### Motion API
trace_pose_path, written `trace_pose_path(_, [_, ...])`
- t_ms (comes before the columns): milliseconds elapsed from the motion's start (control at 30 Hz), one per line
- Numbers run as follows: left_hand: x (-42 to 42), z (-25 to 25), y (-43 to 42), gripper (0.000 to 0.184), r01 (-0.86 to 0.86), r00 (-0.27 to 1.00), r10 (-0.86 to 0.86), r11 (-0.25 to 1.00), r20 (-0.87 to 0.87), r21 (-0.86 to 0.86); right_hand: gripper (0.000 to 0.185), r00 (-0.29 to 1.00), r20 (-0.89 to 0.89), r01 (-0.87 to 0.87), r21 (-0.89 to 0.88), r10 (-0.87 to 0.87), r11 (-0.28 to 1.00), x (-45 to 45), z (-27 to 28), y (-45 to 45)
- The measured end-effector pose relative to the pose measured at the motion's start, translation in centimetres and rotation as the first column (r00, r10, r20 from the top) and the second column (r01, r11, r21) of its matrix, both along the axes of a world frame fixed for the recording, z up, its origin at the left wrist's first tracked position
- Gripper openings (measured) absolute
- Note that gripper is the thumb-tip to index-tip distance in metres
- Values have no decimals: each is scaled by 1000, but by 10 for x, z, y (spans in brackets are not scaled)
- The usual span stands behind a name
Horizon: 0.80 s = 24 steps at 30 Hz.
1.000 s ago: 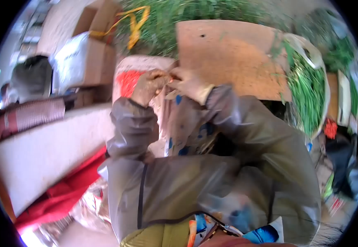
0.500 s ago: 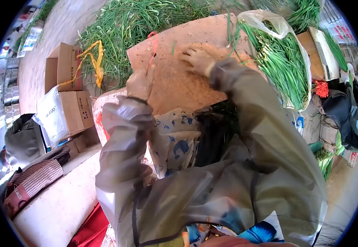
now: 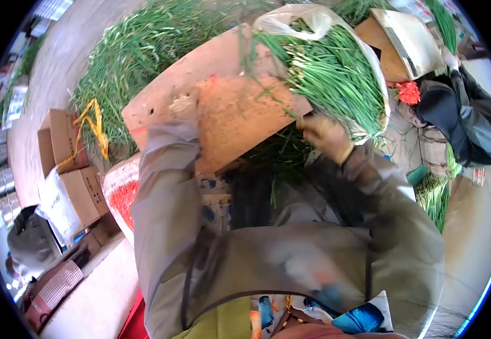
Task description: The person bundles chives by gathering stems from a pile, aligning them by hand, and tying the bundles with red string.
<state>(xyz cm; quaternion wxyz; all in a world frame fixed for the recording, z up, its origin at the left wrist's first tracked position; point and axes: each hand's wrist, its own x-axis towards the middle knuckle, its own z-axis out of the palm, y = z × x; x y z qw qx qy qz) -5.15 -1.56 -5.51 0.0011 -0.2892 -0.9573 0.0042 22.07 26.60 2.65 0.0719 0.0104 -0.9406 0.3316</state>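
A worn brown board (image 3: pixel 234 118), dusted with soil, lies before me with a few loose green blades on it. My left hand (image 3: pixel 184 107) is over its left part, smeared by motion, so its fingers do not show clearly. A blurred bit of red tie (image 3: pixel 212 82) shows just right of that hand. My right hand (image 3: pixel 329 137) is beside the board's lower right corner, close to the bagged greens; its fingers are blurred too. Long green stalks with pale ends, like garlic chives (image 3: pixel 335 73), fill a clear plastic bag (image 3: pixel 307 22) right of the board.
Loose greens (image 3: pixel 138 62) are heaped behind the board. To the left stand cardboard boxes (image 3: pixel 67 141) with a yellow strap (image 3: pixel 98 133), and a white bag of red ties (image 3: pixel 122 200). Dark cut greens (image 3: pixel 282 150) lie under the board's near edge. Another person (image 3: pixel 454 118) is at right.
My right hand has left the board's surface and moved down to its right corner. My left hand has shifted slightly left. The view has turned, and the board appears further left.
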Motion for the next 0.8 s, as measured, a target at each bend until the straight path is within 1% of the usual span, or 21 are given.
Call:
trace_pose_path(33, [11, 28, -1, 47, 16, 1000, -16, 1000, -9, 12, 32, 993, 18, 114, 151, -119, 982, -19, -7, 26])
trace_pose_path(67, [19, 43, 3, 47, 27, 1000, -27, 1000, -16, 9, 43, 981, -61, 194, 231, -185, 953, -36, 5, 44])
trace_pose_path(100, [26, 56, 7, 48, 32, 996, -24, 996, -89, 85, 54, 967, -76, 255, 288, -243, 923, -55, 1, 66])
trace_pose_path(133, [31, 68, 9, 49, 37, 987, -11, 986, -162, 160, 66, 945, 73, 283, 306, -319, 909, -73, 0, 82])
trace_pose_path(167, [36, 78, 9, 51, 44, 972, 12, 972, -233, 232, 83, 919, 153, 272, 419, -363, 866, -92, -11, 96])
trace_pose_path(233, [47, 93, 8, 54, 76, 929, 70, 925, -364, 372, 102, 954, 146, 171, 456, -263, 873, -116, -42, 113])
trace_pose_path(267, [59, 96, 12, 55, 80, 956, 70, 872, -285, 482, 108, 938, 230, 153, 399, -260, 904, -121, -53, 111])
trace_pose_path(300, [70, 93, 14, 55, 78, 955, 72, 874, -287, 480, 115, 916, 314, 137, 338, -249, 931, -127, -63, 109])
trace_pose_path(333, [80, 85, 13, 56, 57, 974, 62, 866, -219, 497, 118, 914, 338, 84, 381, -223, 921, -122, -53, 97])
trace_pose_path(367, [91, 80, 14, 57, 29, 988, 52, 859, -145, 512, 119, 919, 337, 76, 357, -204, 931, -114, -48, 88])
trace_pose_path(400, [101, 80, 18, 57, 18, 988, 62, 860, -138, 510, 119, 937, 307, 42, 378, -168, 925, -105, -47, 83])
trace_pose_path(433, [112, 80, 25, 50, 24, 992, 41, 867, -118, 497, 119, 952, 276, 9, 400, -129, 916, -97, -47, 81])
trace_pose_path(467, [120, 81, 31, 44, 34, 995, 16, 875, -100, 482, 115, 958, 245, 33, 423, -149, 906, -93, -47, 78])
trace_pose_path(500, [126, 82, 38, 44, 32, 995, 20, 877, -103, 479, 115, 959, 243, 30, 419, -145, 907, -96, -45, 81])
trace_pose_path(567, [133, 84, 52, 47, 45, 991, -98, 895, 96, 444, 104, 882, 440, 11, 343, -171, 939, -109, -41, 92])
trace_pose_path(600, [137, 78, 57, 43, 114, 988, -148, 892, 43, 438, 90, 881, 448, 6, 310, -152, 951, -116, -44, 100])
trace_pose_path(633, [140, 75, 62, 43, 120, 988, -152, 895, 41, 431, 81, 895, 424, 10, 291, -139, 957, -121, -48, 105])
trace_pose_path(700, [152, 72, 72, 42, 139, 961, -244, 832, 130, 537, 79, 887, 435, 7, 326, -156, 945, -124, -43, 101])
trace_pose_path(733, [158, 71, 76, 39, 178, 954, -278, 830, 116, 529, 79, 883, 428, 14, 388, -194, 922, -121, -42, 91])
trace_pose_path(767, [164, 72, 82, 39, 176, 954, -276, 831, 115, 528, 80, 880, 417, 18, 450, -228, 893, -117, -43, 84])
trace_pose_path(800, [170, 73, 88, 37, 143, 917, -316, 831, 243, 538, 79, 917, 277, 106, 523, -286, 846, -119, -81, 85])
